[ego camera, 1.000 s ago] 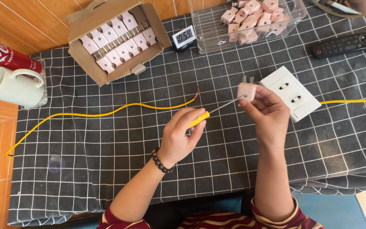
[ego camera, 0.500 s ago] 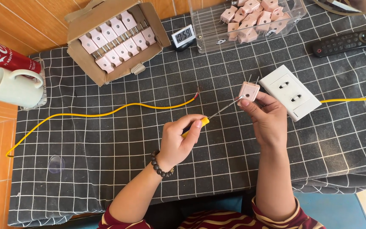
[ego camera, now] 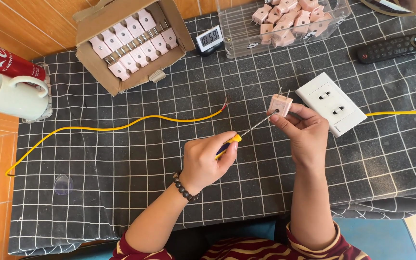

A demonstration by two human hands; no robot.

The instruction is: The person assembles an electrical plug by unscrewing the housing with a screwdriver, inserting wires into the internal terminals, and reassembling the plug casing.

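— While the left hand (ego camera: 207, 161) is curling shut around the yellow-handled screwdriver (ego camera: 246, 133), what is the other one doing?

— The right hand (ego camera: 303, 136) is pinching a small pink plug (ego camera: 280, 104) between thumb and fingertips, holding it just above the worktop (ego camera: 136, 192) with its two metal prongs pointing away from the person.

— And the screwdriver's tip?

— It is meeting the near face of the plug; the shaft is slanting up from the left fist.

— What is lying around them?

— A white double socket (ego camera: 337, 103) is sitting just beside the right hand, with a yellow wire (ego camera: 400, 113) running off to the right edge. Another yellow wire (ego camera: 111, 128) is snaking across the checked cloth to the left. Farther back, a cardboard box (ego camera: 97, 72) of pink plugs and a clear tray (ego camera: 246, 29) of more are resting well apart from both hands.
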